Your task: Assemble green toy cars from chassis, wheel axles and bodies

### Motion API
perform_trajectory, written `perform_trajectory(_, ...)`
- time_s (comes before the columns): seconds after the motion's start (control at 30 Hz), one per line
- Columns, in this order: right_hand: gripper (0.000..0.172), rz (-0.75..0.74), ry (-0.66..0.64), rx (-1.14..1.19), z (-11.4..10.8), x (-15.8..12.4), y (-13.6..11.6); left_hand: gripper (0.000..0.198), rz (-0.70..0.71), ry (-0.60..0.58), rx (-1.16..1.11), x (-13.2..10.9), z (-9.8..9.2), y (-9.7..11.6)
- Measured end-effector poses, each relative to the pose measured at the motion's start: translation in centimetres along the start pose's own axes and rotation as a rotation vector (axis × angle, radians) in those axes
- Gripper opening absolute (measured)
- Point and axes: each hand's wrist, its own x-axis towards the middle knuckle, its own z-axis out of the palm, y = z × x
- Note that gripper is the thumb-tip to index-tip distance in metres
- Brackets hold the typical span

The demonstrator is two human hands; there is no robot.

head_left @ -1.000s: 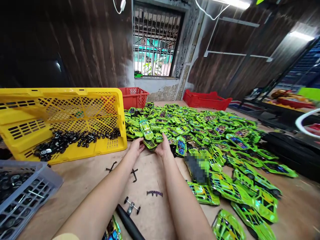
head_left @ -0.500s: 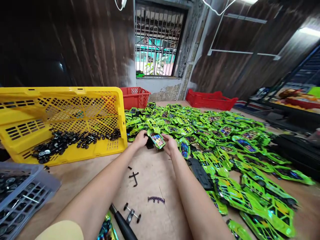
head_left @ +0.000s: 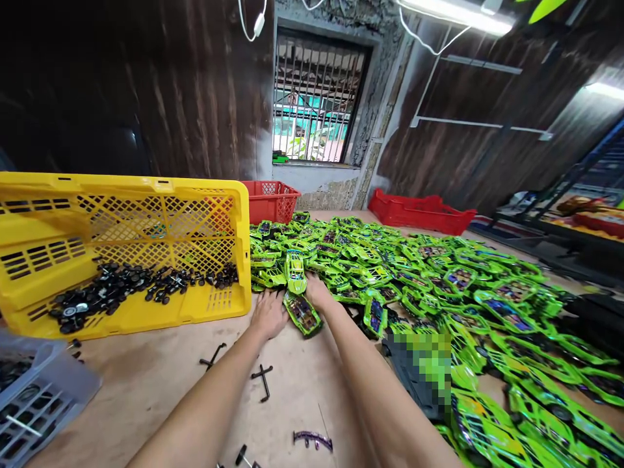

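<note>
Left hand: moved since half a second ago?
Yes. The left hand has come nearer the wearer, judged against the yellow crate: it was beyond the crate's near right corner, and is now about level with it.

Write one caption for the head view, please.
Left hand and right hand at the edge of a heap of green cars, beside a yellow crate.

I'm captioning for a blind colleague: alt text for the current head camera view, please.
A person's left hand and right hand reach to the edge of heaped green toy car bodies; to the left, a yellow crate holds black wheeled parts.
</note>
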Motion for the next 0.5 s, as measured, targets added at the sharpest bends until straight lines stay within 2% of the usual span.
perform_trajectory(0.1,0.075,0.078,0.084,-0.022,-0.5,1.9,0.1,0.061,0.014,0.019,0.014,0.1,0.3,-0.2)
perform_trajectory(0.17,0.080,0.081,0.120,-0.017,-1.3,3.5,0.7,0.063,0.027,0.036,0.022,0.1,0.6,-0.2)
perform_trajectory(0.33,0.051,0.176,0.121,0.013,-2.7,8.3,3.2,0.060,0.034,0.084,0.034,0.0,0.9,-0.1)
perform_trajectory(0.4,0.046,0.223,0.102,0.017,-2.7,10.2,3.9,0.060,0.021,0.100,0.033,-0.1,0.9,0.0)
perform_trajectory(0.5,0.035,0.206,0.070,0.023,-2.2,12.4,4.3,0.064,-0.011,0.136,0.049,-0.1,0.8,0.2)
